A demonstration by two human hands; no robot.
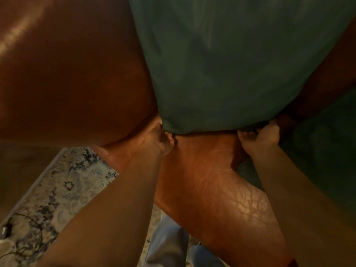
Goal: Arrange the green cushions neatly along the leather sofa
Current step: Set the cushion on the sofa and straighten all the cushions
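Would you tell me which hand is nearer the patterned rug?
Left. The left hand grips the cushion corner just above the rug; the right hand is farther right.

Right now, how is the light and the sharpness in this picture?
Head view: dim, warm light; a glare streak on the leather sofa at upper left; the green cushion is softly blurred; both hands, left hand and right hand, are in shadow; wide-angle bending at the edges.

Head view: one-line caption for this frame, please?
Both hands, left hand and right hand, grip a green cushion's lower corners on the leather sofa.
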